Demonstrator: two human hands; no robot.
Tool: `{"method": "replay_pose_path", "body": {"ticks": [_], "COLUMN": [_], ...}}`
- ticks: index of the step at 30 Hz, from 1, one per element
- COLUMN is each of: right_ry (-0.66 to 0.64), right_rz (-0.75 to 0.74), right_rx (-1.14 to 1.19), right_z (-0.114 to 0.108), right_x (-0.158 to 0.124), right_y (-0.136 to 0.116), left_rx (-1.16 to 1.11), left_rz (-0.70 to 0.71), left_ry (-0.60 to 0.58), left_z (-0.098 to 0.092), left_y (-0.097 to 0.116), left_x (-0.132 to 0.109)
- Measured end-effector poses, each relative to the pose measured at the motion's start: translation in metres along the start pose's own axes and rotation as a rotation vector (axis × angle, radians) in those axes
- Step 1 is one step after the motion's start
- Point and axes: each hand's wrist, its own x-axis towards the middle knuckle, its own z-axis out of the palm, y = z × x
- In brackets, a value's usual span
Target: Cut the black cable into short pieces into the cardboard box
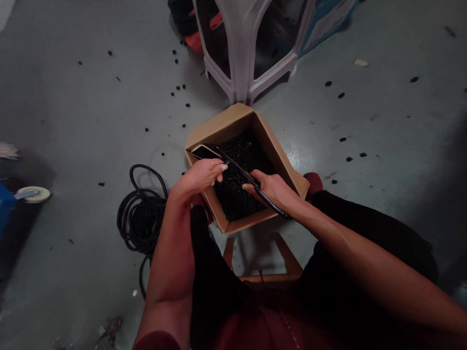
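Note:
My left hand (207,173) is closed over the left side of a cardboard box (235,227), with thumb and fingertips pinched on a small dark piece (227,164). My right hand (270,186) is wrapped round a long, thin dark tool (237,165); its narrow front part reaches up and left past my left fingertips. The tool's handle (271,203) runs back under my right palm, and its exact kind does not show. Below both hands, the box holds a heap of small black pieces (240,195). A phone-like flat object with a pale rim (205,151) leans in the box's left corner.
A pale plastic stool (239,47) stands just beyond the box. Coiled black hose or cable (141,219) lies on the floor to the left. A blue container with a caster wheel (33,194) is at far left. Small black bits are scattered over the grey floor (81,109).

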Motion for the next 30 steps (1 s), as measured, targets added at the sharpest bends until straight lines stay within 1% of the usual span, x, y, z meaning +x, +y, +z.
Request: {"method": "replay_pose_path", "body": {"ticks": [3,6,9,12,16,18,21,24,27,30], "right_ry": [0.011,0.058,0.121,0.164,0.214,0.225,0.226,0.215,0.220,0.252], "right_rz": [0.003,0.000,-0.025,-0.061,-0.162,-0.175,-0.163,-0.160,-0.147,-0.119], "right_rx": [0.002,0.064,0.258,0.479,0.814,0.904,0.904,0.901,0.925,0.947], "right_z": [0.001,-0.001,-0.008,-0.015,-0.019,-0.021,-0.023,-0.022,-0.020,-0.020], "right_x": [0.003,0.007,0.009,0.010,0.013,0.014,0.014,0.014,0.016,0.021], "right_y": [0.005,0.008,0.008,0.007,0.008,0.009,0.009,0.009,0.011,0.014], "left_rx": [-0.037,-0.127,-0.267,-0.409,-0.497,-0.539,-0.585,-0.584,-0.571,-0.580], "left_rz": [0.001,0.030,0.037,0.026,0.006,-0.022,-0.049,-0.024,0.016,0.050], "left_ry": [-0.006,0.030,0.068,0.069,0.051,0.037,0.026,0.007,-0.010,-0.049], "left_z": [0.001,0.002,0.004,0.009,0.017,0.021,0.025,0.028,0.029,0.029], "left_y": [0.001,0.004,0.006,0.009,0.019,0.026,0.034,0.038,0.036,0.030], "left_x": [-0.001,-0.004,-0.005,-0.003,0.000,0.002,0.003,0.003,0.003,0.003]}}
